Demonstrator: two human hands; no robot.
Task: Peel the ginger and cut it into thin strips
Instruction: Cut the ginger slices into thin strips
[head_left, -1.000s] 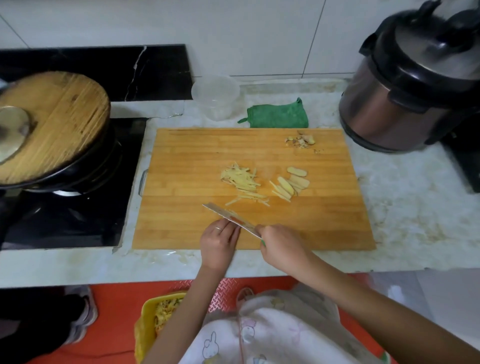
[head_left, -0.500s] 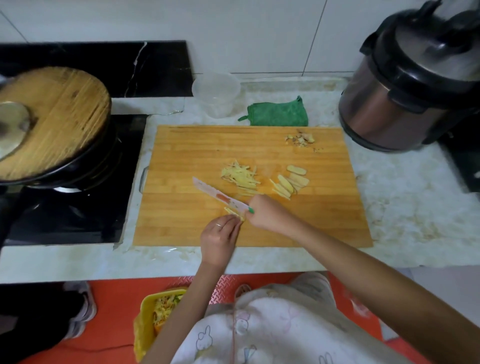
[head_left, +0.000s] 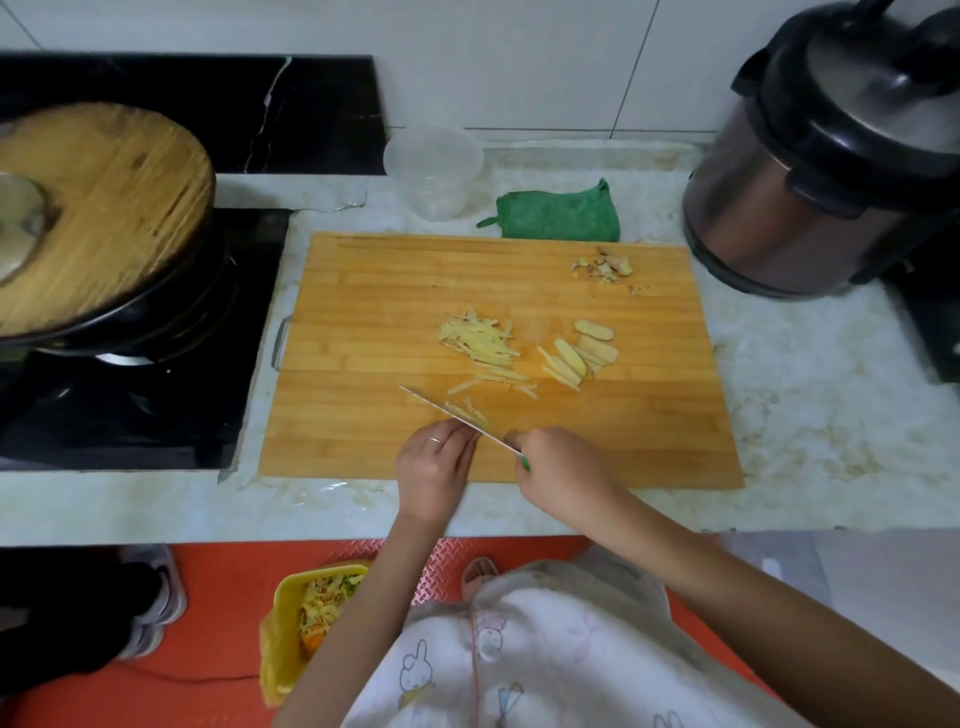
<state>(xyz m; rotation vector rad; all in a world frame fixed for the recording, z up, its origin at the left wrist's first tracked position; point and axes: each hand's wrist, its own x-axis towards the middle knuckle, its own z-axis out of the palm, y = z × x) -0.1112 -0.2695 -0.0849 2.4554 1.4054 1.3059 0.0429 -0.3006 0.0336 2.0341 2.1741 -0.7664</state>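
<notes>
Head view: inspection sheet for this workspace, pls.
Surface: wooden cutting board on a marble counter.
Job's things: ginger strips; uncut ginger slices beside them; knife blade down on the board among fresh strips.
Clutter: peel scraps at the board's far right; green cloth and clear tub behind it.
Hands: right hand grips the knife; left hand rests by the blade, anything under it hidden.
Cables: thin dark cord on the red floor mat.
Surroundings: lidded wok on the stove to the left, pressure cooker to the right, yellow bin on the floor.

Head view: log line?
phase: slicing | right hand: grips green-handled knife | left hand: fingertips at blade | pale ginger slices: uncut, on wooden cutting board
</notes>
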